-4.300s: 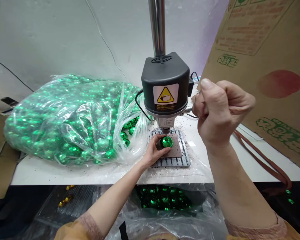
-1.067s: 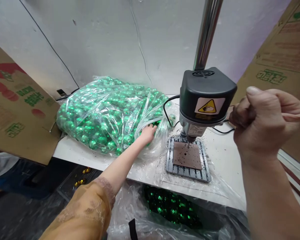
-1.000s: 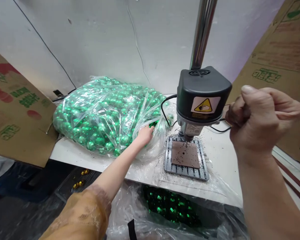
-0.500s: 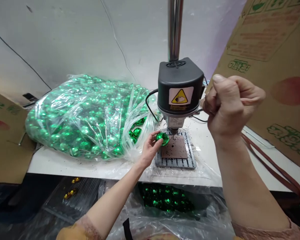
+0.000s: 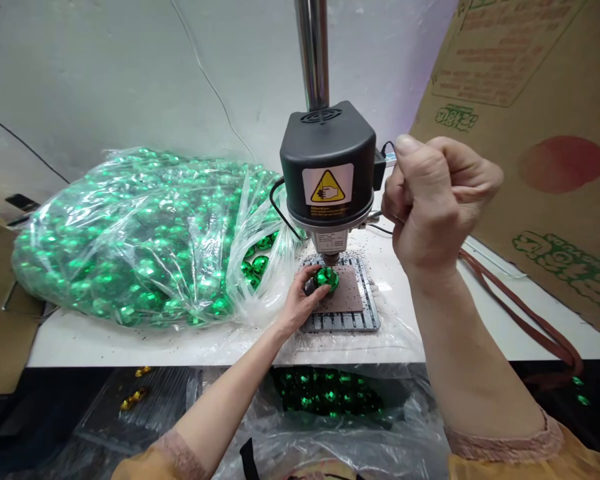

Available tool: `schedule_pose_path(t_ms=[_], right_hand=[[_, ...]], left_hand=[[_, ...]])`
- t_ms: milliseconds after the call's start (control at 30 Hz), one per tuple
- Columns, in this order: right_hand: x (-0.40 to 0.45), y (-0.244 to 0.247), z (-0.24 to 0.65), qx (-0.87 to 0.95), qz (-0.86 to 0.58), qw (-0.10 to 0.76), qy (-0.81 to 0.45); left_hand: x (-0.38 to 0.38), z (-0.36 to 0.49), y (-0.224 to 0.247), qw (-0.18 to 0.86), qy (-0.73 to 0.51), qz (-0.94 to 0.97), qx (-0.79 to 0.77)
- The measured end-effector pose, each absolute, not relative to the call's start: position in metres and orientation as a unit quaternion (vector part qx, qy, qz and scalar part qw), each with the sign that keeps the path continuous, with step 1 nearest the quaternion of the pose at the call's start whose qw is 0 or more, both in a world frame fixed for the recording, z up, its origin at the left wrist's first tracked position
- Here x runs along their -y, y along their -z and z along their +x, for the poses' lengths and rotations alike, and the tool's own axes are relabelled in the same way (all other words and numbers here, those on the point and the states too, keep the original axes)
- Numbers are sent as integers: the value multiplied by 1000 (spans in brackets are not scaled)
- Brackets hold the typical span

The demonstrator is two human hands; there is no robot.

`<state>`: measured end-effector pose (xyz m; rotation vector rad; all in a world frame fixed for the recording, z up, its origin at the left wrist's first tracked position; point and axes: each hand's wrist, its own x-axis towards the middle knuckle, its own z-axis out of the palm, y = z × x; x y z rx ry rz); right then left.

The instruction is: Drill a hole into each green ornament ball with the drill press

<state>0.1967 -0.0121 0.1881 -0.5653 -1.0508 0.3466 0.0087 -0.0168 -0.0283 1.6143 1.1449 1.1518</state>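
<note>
A shiny green faceted ball [image 5: 326, 280] is pinched between the thumb and fingers of my left hand [image 5: 303, 297]. It sits directly under the chuck of a small drill press [image 5: 330, 163], over a brown board [image 5: 347, 293] on the slotted metal base [image 5: 373, 313]. My right hand [image 5: 435, 200] is closed in a fist beside the motor housing, around the end of the press's lever [image 5: 374, 219]; the fingers hide most of that lever. Dark shavings are scattered around the base.
A large clear bag [image 5: 130, 247] full of green balls lies left of the press, its mouth facing the base. Cardboard boxes [image 5: 545, 213] flank the table [image 5: 130, 347]. Below its front edge, more green balls [image 5: 330, 393] lie in plastic. A brown strap [image 5: 525, 313] trails on the right.
My left hand has brought the green ball in under the chuck, over the board. My right fist stays at the lever. The whole view has shifted, so the press appears further left.
</note>
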Motion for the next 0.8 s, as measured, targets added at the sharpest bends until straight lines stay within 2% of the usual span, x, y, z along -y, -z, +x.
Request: schedule_pose_path(t_ms=[167, 400, 700, 800], right_hand=[[13, -188, 197, 499, -263, 810, -159], [18, -181, 198, 512, -252, 808, -148], [31, -148, 192, 516, -236, 822, -41], [34, -142, 196, 520, -244, 817, -46]], left_hand=[[18, 16, 28, 361, -435, 677, -471], [18, 16, 23, 374, -416, 701, -443], [20, 15, 27, 382, -413, 697, -445], [21, 16, 27, 379, -415, 695, -448]])
